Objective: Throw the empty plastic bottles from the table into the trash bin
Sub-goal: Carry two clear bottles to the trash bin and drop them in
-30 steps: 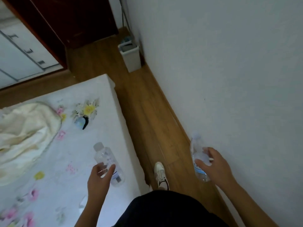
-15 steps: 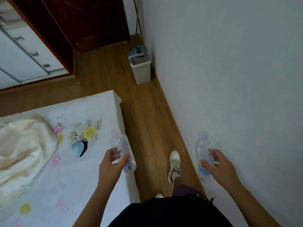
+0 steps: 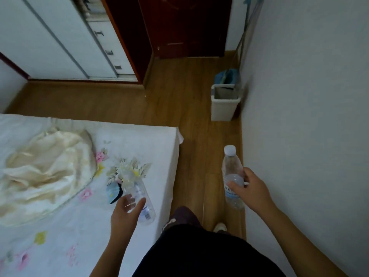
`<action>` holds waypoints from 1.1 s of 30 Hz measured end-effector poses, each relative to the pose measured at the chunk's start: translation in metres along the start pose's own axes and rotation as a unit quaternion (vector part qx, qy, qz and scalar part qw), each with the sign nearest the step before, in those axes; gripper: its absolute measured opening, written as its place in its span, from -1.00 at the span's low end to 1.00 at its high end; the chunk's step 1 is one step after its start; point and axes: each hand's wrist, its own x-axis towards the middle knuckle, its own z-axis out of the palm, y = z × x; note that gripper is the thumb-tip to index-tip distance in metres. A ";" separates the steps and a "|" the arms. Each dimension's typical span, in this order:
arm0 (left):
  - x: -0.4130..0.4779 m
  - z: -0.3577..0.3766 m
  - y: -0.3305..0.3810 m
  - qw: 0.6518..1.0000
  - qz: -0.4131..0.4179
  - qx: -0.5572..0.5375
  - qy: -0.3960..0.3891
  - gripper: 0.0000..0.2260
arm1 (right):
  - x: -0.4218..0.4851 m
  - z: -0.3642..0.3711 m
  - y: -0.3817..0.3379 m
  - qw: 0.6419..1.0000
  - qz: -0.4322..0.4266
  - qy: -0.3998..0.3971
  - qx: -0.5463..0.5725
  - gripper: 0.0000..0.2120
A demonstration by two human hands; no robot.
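Note:
My left hand grips a clear, empty plastic bottle over the right edge of the flowered white bed. A second clear bottle with a white cap and a blue label stands upright in my right hand, above the wooden floor close to the wall. The white trash bin stands open on the floor ahead, against the right wall, well beyond both hands.
A cream cloth lies bunched on the bed. A blue dustpan sits behind the bin. A dark red door and a white wardrobe close the far end. The wood floor runs between bed and wall.
The view has advanced along the floor strip, so the bin appears nearer and lower in view. Both hands still hold their bottles; the right bottle has risen more upright.

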 end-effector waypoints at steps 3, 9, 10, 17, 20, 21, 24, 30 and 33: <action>0.041 -0.002 0.019 0.999 -0.034 -0.022 0.033 -0.56 | 0.063 -0.005 -0.042 0.999 -0.025 -0.022 -0.014 -0.57; 0.162 0.015 0.094 0.998 -0.049 -0.039 0.025 -0.76 | 0.179 -0.015 -0.088 0.999 0.011 -0.010 -0.032 -0.51; 0.182 0.018 0.110 0.998 -0.048 -0.037 0.013 -0.68 | 0.192 -0.019 -0.091 0.999 0.028 0.001 -0.033 -0.49; 0.311 0.057 0.244 0.992 0.064 0.029 -0.101 -0.56 | 0.258 -0.053 -0.112 0.991 0.090 0.097 -0.010 -0.53; 0.353 0.077 0.298 0.986 0.099 0.034 -0.133 -0.57 | 0.292 -0.067 -0.115 0.985 0.123 0.118 -0.003 -0.49; 0.367 0.084 0.313 0.984 0.104 0.032 -0.139 -0.57 | 0.306 -0.072 -0.117 0.984 0.132 0.119 -0.001 -0.47; 0.412 0.104 0.348 0.983 0.109 0.033 -0.145 -0.51 | 0.359 -0.083 -0.124 0.982 0.142 0.123 0.002 -0.45; 0.499 0.119 0.411 0.990 0.073 0.022 -0.121 -0.39 | 0.494 -0.110 -0.184 0.989 0.118 0.087 0.019 -0.38; 0.535 0.120 0.446 0.993 0.057 0.010 -0.104 -0.45 | 0.562 -0.120 -0.223 0.996 0.074 0.050 0.004 -0.51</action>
